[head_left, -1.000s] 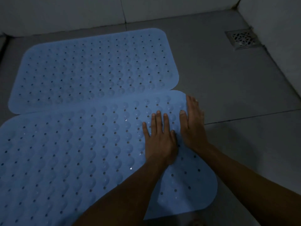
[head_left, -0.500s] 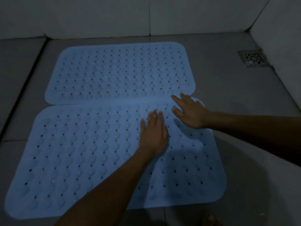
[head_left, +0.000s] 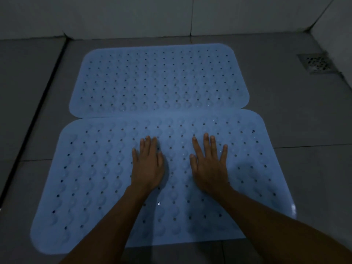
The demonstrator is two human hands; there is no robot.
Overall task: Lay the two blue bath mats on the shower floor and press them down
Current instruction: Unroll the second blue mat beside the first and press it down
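Blue rubber covers the shower floor (head_left: 297,115): the far bath mat (head_left: 158,80) lies toward the back wall, the near bath mat (head_left: 91,183) touches its front edge. Left hand (head_left: 147,164) and right hand (head_left: 209,166) rest flat on the near mat's middle, fingers spread, gripping nothing. Its long axis runs sideways, so unpressed ends lie outward; the drain-side end seems nearer the right hand.

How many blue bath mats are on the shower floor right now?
2. The far mat lies toward the back wall; the near mat lies in front, its far edge meeting it, with both hands flat on it. None looks hidden.
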